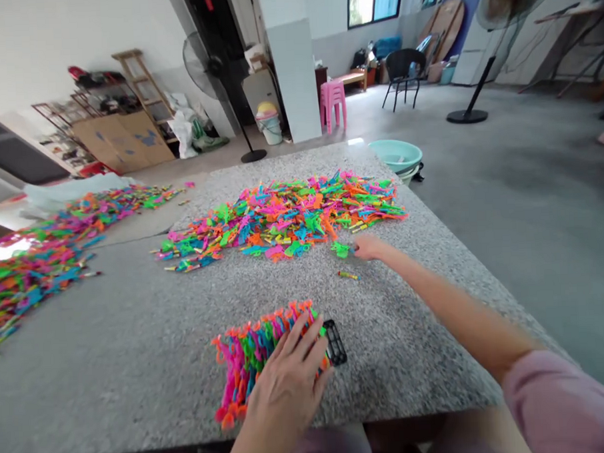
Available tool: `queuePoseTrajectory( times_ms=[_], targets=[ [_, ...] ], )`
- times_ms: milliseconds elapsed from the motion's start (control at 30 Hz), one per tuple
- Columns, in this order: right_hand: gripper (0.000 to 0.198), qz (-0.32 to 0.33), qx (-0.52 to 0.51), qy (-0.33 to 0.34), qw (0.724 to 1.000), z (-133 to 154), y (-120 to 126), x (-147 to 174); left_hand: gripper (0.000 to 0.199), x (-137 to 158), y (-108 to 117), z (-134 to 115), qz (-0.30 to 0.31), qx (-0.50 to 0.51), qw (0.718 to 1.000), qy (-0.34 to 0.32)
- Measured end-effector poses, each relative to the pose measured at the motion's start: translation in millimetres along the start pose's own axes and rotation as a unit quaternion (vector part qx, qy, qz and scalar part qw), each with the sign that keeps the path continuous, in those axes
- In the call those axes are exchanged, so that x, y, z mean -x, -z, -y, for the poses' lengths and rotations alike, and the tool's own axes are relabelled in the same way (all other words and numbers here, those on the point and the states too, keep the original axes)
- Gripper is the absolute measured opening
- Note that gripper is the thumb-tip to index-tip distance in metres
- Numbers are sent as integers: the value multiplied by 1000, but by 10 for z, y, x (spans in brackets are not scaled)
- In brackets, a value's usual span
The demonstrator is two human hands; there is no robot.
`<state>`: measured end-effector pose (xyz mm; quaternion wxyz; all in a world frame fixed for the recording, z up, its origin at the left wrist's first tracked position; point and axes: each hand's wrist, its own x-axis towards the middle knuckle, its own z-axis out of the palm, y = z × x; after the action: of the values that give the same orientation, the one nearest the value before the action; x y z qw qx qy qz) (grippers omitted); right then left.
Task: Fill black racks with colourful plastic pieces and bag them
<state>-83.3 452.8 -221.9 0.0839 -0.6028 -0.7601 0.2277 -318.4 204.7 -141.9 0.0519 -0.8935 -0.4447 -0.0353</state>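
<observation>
My left hand (291, 374) lies with its fingers stretched out over a tight row of small plastic toy pieces (242, 362) in pink, orange, green and blue. Past its fingertips, a black plastic rack (336, 343) with openings sticks out at the right end of that row; the rest is covered. My right hand (369, 247) reaches forward to the front edge of a big loose pile of similar pieces (286, 217). Its fingers are closed at the end of a small green plastic piece (341, 249). Just nearer to me lies a short yellow and blue stick-like piece (348, 275).
A second heap of bright pieces (38, 265) spreads along the left of the speckled stone table (152, 366). Beyond the table's right edge stands a turquoise basin (396, 154). Standing fans, pink stools (332, 101) and a black chair (404, 72) are farther back.
</observation>
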Motion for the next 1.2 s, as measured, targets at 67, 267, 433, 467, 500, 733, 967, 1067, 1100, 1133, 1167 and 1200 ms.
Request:
queuePoseTrajectory(
  times_ms=[67,267,433,467,500,733,967,1067,1100,1133,1167,1200],
  targets=[
    [8,45,-12,-6,999,-73,-16,263,30,-19,17,-24,13,28,999,14],
    [29,48,-448,21,892,189,-543,1427,26,-50,45,-72,34,82,995,37],
    [10,72,-447,43,891,599,-981,2048,28,-52,47,-75,60,93,993,43],
    [8,62,-404,38,912,645,-1025,2076,27,-52,45,-71,59,94,993,40],
    [8,47,-357,33,932,679,-1054,2080,26,-51,44,-67,57,93,993,38],
    [17,10,-170,35,985,743,-1001,1972,27,-53,33,-54,61,83,994,37],
    [12,20,-126,59,990,731,-976,1967,23,-54,36,-64,59,82,994,40],
    [13,35,-81,76,993,804,-923,1988,22,-58,34,-69,56,84,994,39],
    [14,41,-66,86,993,832,-898,1997,23,-60,31,-70,53,84,994,41],
    [16,46,-54,94,993,857,-873,2003,24,-62,26,-72,50,84,994,44],
    [17,51,-46,99,993,877,-851,2004,25,-64,21,-73,48,83,994,48],
    [17,56,-43,101,992,892,-833,1998,26,-66,16,-74,48,82,994,52]
  ],
)
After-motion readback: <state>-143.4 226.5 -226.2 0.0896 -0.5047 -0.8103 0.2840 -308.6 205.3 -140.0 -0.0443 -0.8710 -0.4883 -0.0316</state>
